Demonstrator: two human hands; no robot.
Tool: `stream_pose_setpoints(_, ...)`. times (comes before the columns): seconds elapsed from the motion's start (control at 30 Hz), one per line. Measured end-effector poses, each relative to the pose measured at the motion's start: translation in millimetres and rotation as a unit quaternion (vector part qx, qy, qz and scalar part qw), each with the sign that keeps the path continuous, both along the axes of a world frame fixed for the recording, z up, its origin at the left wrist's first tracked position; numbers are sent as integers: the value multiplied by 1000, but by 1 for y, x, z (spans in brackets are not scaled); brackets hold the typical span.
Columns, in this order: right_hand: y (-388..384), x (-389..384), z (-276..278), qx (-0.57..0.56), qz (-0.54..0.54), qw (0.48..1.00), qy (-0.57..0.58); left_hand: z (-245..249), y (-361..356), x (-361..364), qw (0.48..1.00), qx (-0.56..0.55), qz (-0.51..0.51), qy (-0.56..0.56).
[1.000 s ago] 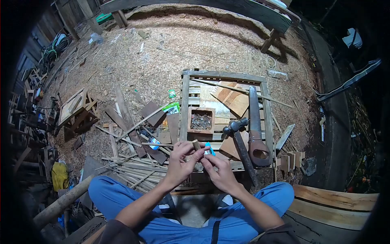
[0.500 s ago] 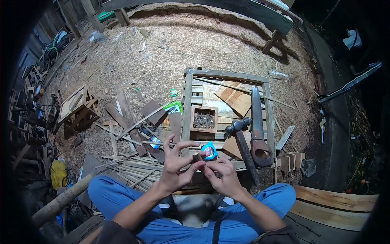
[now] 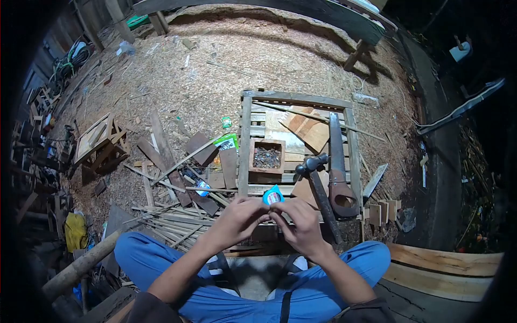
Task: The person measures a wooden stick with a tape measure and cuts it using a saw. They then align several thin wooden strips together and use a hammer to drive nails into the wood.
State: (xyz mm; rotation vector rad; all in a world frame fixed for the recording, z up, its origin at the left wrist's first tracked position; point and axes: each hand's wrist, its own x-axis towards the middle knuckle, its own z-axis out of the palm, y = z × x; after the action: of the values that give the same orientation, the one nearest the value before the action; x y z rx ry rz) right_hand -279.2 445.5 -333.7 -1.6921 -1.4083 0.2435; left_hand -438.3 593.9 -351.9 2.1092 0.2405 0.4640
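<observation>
My left hand [image 3: 238,219] and my right hand [image 3: 299,222] meet above my lap, fingers curled in and fingertips pinched together. Whatever is between the fingertips is small and mostly hidden. Just beyond the fingers lies a blue tape measure [image 3: 273,196], partly covered by them. A wooden box [image 3: 266,171] filled with small dark bits, apparently nails, sits on the slatted frame [image 3: 246,134] farther out. To the right of my right hand are a hammer [image 3: 321,202], head away from me, and a handsaw [image 3: 339,161] with a wooden handle.
Thin wooden strips [image 3: 175,223] lie piled at the left, near a loose plank [image 3: 161,153]. A small wooden structure [image 3: 99,140] stands farther left. Boards [image 3: 441,269] lie at the right. Wood shavings cover the ground [image 3: 177,81]. Another person [image 3: 460,51] is at the far right.
My left fingers, spread before around a small wooden piece, have curled in toward my right fingertips, and that piece is now hidden. The view has shifted slightly.
</observation>
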Motion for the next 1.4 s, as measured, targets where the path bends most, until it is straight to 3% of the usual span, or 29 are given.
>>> stream_pose_setpoints(0.1, -3, 3, 1, -33, -3, 999, -13, 2, -1, 3, 999, 20, -25, 6)
stream_pose_setpoints(0.17, -4, 7, 3, -82, -15, 994, -67, 13, -2, 4, 998, 5, -5, 59)
stream_pose_setpoints(0.4, -13, 27, -14, -136, -57, 987, -66, -4, -10, 8, 995, 59, 51, 67)
stream_pose_setpoints(0.47, -24, 46, -20, -208, -143, 955, -158, -5, -11, 10, 993, 51, 72, 72)
stream_pose_setpoints(0.57, -40, 63, -29, -305, -180, 924, -146, -4, -8, 12, 991, 45, 91, 89)
stream_pose_setpoints(0.7, -44, 59, -32, -326, -170, 912, -181, -7, -12, 21, 991, 33, 85, 101)
stream_pose_setpoints(0.9, -44, 80, -51, -248, -167, 936, -184, -8, -19, 32, 990, 11, 64, 127)
stream_pose_setpoints(0.97, -42, 74, -51, -186, -173, 964, -74, -7, -21, 34, 989, -5, 62, 135)
stream_pose_setpoints(1.0, -42, 73, -46, -218, -177, 959, -43, -7, -21, 35, 989, -5, 62, 137)
stream_pose_setpoints(1.2, -38, 79, -57, -151, -180, 972, 32, -16, -17, 38, 989, 8, 60, 138)
stream_pose_setpoints(1.4, -2, 84, -64, -81, -211, 974, 10, -21, -13, 47, 992, 32, 57, 109)
